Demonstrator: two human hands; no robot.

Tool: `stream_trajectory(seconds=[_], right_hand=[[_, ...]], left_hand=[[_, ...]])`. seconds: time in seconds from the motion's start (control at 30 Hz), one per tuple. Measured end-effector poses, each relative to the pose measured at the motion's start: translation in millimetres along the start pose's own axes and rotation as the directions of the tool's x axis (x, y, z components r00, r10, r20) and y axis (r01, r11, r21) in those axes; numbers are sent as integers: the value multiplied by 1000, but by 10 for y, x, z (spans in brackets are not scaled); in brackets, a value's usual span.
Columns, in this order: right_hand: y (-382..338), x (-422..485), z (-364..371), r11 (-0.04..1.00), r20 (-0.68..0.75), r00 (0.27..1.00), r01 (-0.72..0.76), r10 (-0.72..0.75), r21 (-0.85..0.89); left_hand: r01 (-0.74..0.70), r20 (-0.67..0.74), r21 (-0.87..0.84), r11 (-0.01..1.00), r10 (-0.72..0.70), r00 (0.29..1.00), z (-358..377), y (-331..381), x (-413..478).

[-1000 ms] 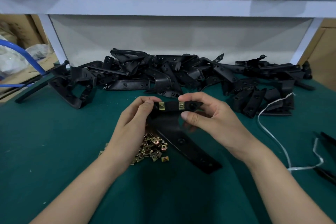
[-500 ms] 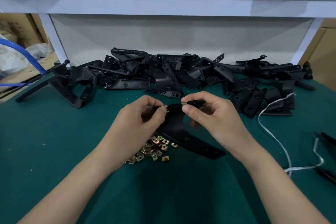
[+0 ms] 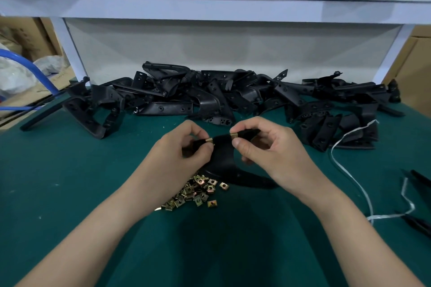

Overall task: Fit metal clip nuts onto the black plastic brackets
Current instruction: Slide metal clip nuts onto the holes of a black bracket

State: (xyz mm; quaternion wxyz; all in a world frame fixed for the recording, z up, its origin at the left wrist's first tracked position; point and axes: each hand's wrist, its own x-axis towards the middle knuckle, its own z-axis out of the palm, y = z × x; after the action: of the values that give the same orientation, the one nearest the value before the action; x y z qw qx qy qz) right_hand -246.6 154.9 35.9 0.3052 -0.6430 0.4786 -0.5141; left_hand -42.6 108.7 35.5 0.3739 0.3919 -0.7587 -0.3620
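One black bracket point(image 3: 224, 156) held just above the green surface point(image 3: 70, 182).
Head view: the left hand point(image 3: 184, 154) and right hand point(image 3: 268, 149) each pinch its top bar at one of two fitted clip nuts point(image 3: 234, 135), edge-on now, face-on a second ago. Fingers hide the bar's ends. The loose nuts point(image 3: 198, 191) lie at 6 o'clock, the heap of brackets point(image 3: 233, 98) at 12, both too tangled to count.

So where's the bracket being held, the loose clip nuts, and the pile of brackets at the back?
held bracket point(image 3: 222, 154), head view, on its broad curved middle between the hands.
loose clip nuts point(image 3: 198, 191), head view, middle of the visible heap.
bracket pile point(image 3: 210, 99), head view, a curved piece mid-pile.
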Motion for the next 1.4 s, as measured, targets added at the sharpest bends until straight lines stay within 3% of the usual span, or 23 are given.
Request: stream_trajectory(seconds=[0.13, 0.33, 0.5, 0.67, 0.93, 1.4], right_hand=[[-67, 20, -17, 998, -48, 997, 57, -57, 6], [-46, 31, -11, 997, -96, 993, 77, -74, 22], [-12, 28, -6, 999, -16, 999, 41, -41, -8], [-10, 19, -22, 1000, 19, 1000, 19, -19, 20], [15, 13, 20, 999, -1, 1000, 18, -18, -44], [10, 16, 82, 990, -26, 1000, -12, 9, -138]], left_hand=[[-6, 7, -97, 995, 7, 1000, -19, 17, 3], [-59, -28, -48, 997, 58, 998, -7, 54, -29], [-98, -33, -39, 994, 97, 995, 26, 14, -38], [-138, -84, 63, 988, 143, 986, 43, -128, -48], [-319, -93, 273, 907, 355, 930, 52, -234, -44], [-360, -78, 400, 843, 423, 903, 35, -364, -20]])
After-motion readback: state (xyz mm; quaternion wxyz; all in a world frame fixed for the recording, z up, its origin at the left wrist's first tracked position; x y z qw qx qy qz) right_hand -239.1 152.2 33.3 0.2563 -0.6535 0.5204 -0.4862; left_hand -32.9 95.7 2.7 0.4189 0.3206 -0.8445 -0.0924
